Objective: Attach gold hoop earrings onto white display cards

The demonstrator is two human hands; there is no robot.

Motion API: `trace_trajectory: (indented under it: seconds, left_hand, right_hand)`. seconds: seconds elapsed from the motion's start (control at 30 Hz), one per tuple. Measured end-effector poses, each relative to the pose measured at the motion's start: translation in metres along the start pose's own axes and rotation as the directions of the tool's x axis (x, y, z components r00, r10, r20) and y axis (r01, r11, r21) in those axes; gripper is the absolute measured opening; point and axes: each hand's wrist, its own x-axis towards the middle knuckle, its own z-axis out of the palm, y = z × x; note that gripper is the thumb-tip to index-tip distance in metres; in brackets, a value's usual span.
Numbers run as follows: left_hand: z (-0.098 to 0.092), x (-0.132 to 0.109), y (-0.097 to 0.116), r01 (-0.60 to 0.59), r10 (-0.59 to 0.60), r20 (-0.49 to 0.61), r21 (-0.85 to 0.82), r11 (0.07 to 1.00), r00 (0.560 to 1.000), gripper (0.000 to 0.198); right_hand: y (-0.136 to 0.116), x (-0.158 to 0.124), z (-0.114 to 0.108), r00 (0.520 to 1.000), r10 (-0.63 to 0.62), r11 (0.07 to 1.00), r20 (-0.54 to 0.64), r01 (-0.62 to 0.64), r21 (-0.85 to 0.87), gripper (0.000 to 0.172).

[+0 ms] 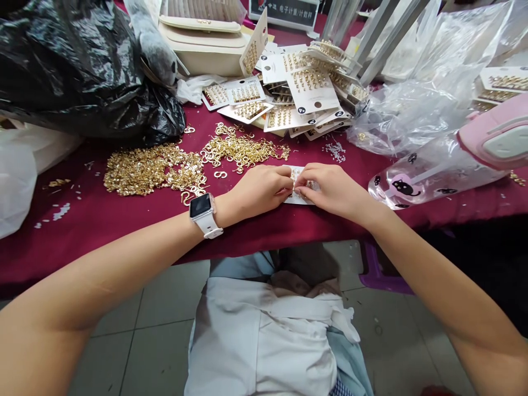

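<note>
The black sign (284, 10) at the far edge of the tabletop (61, 253) bears white characters reading "电子计量/计数秤". The earring cards (312, 91) at centre carry small printed lines and round black marks, too small to read.

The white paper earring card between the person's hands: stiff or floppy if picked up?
This card is probably fairly stiff: a similar one stands propped upright by the cream handbag. Likely light too, though its gold-coloured earrings add some weight.
</note>
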Motion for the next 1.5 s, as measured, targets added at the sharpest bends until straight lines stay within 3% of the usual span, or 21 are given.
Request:
trace_trajectory:
  seconds: [0.23, 1.0, 1.4, 1.5]
  left_hand:
    - [-0.003, 0.0, -0.002, 0.019, -0.018, 0.048, -0.029, 0.999, 0.999, 0.023]
    - [-0.002, 0.0, -0.005, 0.0, 0.002, 0.034, -0.067, 0.998, 0.999, 0.021]
    - [-0.003, 0.0, -0.006, 0.0, -0.001, -0.007, -0.08, 0.997, 1.0, 0.02]
    - [-0.002, -0.001, -0.007, 0.013, -0.014, -0.001, -0.067, 0.998, 1.0, 0.018]
  right_hand:
    - [0.002, 0.005, -0.006, 0.999, 0.001, 1.0, 0.039, -0.001, -0.005, 0.012]
    - [0.003, 0.012, -0.009, 0.988, -0.059, 0.994, 0.14, 0.071, -0.085, 0.017]
    - [-0.001, 0.014, -0.008, 0.987, -0.005, 0.994, 0.164, 0.023, -0.107, 0.016]
    - [-0.005, 0.009, -0.01, 0.994, 0.049, 0.996, 0.101, -0.042, -0.074, 0.014]
